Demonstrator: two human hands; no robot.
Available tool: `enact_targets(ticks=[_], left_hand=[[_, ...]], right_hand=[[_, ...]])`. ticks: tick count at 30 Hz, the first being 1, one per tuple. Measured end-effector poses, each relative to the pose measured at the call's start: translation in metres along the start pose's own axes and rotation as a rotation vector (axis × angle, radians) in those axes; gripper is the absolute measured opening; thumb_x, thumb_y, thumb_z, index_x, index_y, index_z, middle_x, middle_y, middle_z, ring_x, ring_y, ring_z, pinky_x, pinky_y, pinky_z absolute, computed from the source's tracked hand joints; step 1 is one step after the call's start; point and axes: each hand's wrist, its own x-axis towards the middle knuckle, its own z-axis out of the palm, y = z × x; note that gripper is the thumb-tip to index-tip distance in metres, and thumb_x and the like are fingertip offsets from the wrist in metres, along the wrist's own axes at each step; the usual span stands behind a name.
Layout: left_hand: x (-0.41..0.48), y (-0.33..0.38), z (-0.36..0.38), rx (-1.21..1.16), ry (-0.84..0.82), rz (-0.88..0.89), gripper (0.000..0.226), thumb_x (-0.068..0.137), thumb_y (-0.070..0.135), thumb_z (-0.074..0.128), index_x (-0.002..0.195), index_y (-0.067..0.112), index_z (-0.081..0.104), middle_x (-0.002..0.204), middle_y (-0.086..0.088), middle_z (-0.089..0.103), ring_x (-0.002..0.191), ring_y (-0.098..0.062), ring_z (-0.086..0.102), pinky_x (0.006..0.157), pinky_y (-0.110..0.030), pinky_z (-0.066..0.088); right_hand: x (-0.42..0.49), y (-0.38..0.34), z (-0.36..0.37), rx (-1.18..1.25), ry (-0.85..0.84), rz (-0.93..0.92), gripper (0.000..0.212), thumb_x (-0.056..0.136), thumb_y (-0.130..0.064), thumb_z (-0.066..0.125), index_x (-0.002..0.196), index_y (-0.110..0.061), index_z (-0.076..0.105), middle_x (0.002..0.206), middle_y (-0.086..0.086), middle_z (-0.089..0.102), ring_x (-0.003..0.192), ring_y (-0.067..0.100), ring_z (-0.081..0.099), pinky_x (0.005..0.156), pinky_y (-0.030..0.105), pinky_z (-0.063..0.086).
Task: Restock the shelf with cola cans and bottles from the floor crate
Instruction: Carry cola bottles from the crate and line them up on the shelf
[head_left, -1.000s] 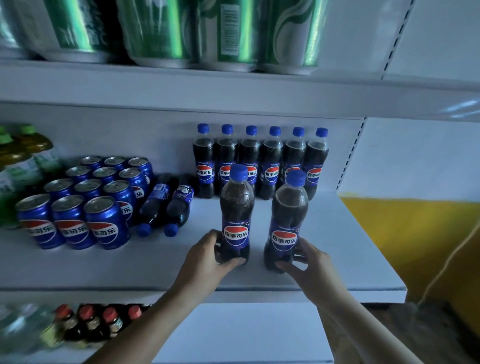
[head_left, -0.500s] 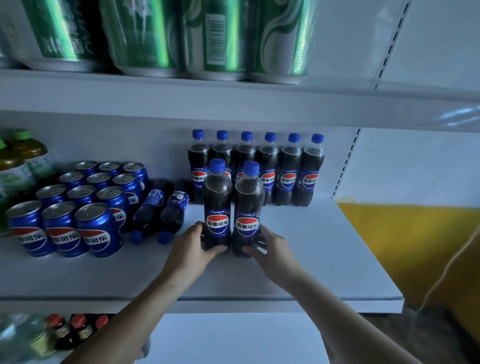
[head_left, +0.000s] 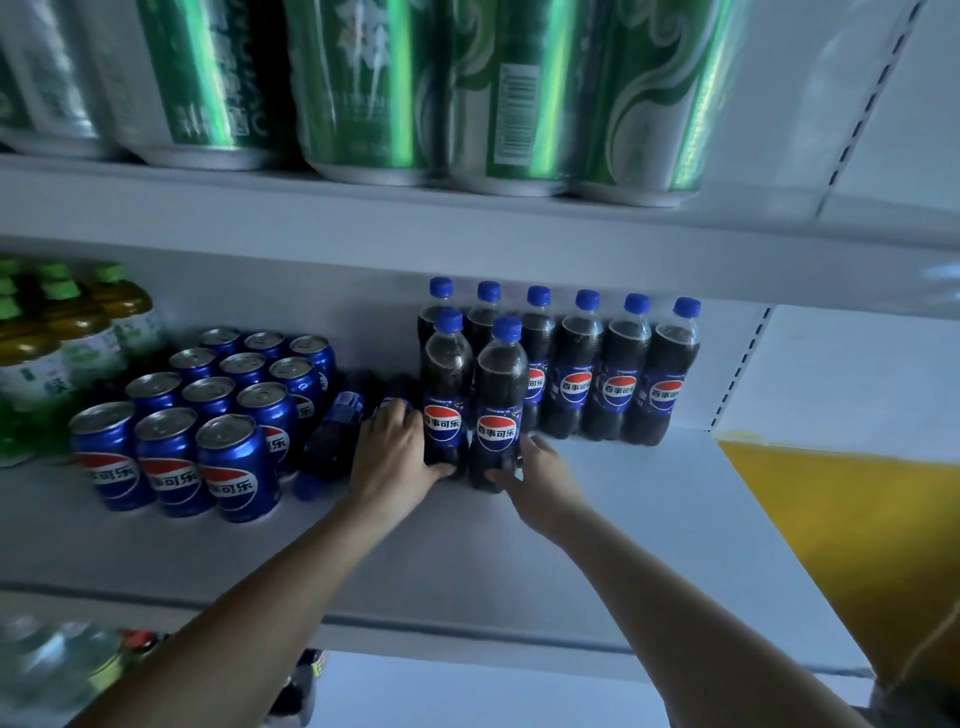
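Head view: both arms reach in over the shelf (head_left: 649, 519); it's pretty dim and a bit smeary.
Left hand (head_left: 392, 457): wrapped round the bottom of the left bottle (head_left: 447, 395), thumb across the front at the base, fingers round the far side.
Right hand (head_left: 540, 483): same deal on the right bottle (head_left: 498, 410), thumb at the front of the base, fingers tucked round its right side.
Between the hands: both cola bottles stand upright on the shelf, side by side and touching, blue caps up, labels facing out.
Behind the grip: back row (head_left: 618, 374) of six cola bottles along the rear wall. The held pair sits just in front of its left end; can't tell if they touch.
Left of the left hand: two lying bottles (head_left: 337, 431), caps toward the front edge, the nearer one right against the knuckles.
Further left: cans (head_left: 208, 415), a blue block three across, then tea bottles (head_left: 78, 338) with green caps.
Above the grip: green cans (head_left: 363, 88) on the upper shelf.
Right of the right hand: yellow surface (head_left: 841, 519), well apart, past the shelf end.
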Motion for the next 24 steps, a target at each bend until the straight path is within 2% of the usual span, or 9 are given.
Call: enact_targets(ticks=[4,11,21,22,24], left_hand=[[0.017,-0.005,0.001,0.064,-0.058,-0.005,0.070,0.071,0.059,0.080,0.114,0.008,0.060,0.121,-0.009,0.053,0.119,-0.029,0.050,0.102,-0.042,0.039],[0.040,-0.015,0.004,0.125,-0.107,-0.012,0.071,0.076,0.060,0.076,0.122,0.010,0.057,0.128,-0.007,0.051,0.125,-0.028,0.047,0.105,-0.043,0.034],[0.041,-0.016,0.006,0.134,-0.093,-0.011,0.068,0.077,0.058,0.076,0.121,0.010,0.056,0.129,-0.009,0.050,0.125,-0.030,0.047,0.106,-0.044,0.034],[0.036,-0.015,0.005,0.106,-0.078,-0.025,0.066,0.077,0.056,0.077,0.120,0.010,0.056,0.128,-0.009,0.049,0.124,-0.030,0.048,0.105,-0.044,0.036],[0.019,-0.011,0.003,-0.031,-0.002,-0.064,0.065,0.075,0.052,0.081,0.120,0.012,0.057,0.126,-0.008,0.050,0.121,-0.031,0.051,0.104,-0.044,0.039]], right_hand=[[0.017,-0.006,0.005,-0.069,0.005,0.016,0.041,0.091,-0.042,0.067,0.121,-0.017,0.058,0.121,0.005,0.061,0.108,0.029,0.063,0.089,0.044,0.055],[0.046,-0.013,0.013,-0.113,0.010,0.059,0.040,0.094,-0.044,0.064,0.117,-0.012,0.056,0.119,0.006,0.057,0.107,0.030,0.061,0.087,0.041,0.052],[0.052,-0.012,0.017,-0.104,0.012,0.101,0.041,0.094,-0.047,0.063,0.117,-0.014,0.058,0.119,0.006,0.061,0.107,0.028,0.061,0.085,0.039,0.052],[0.048,-0.010,0.018,-0.108,0.010,0.118,0.044,0.094,-0.050,0.062,0.119,-0.013,0.058,0.121,0.007,0.061,0.110,0.029,0.060,0.087,0.040,0.052],[0.034,-0.003,0.022,-0.082,0.039,0.147,0.064,0.093,-0.057,0.060,0.137,-0.011,0.049,0.136,0.009,0.055,0.126,0.030,0.053,0.101,0.044,0.047]])
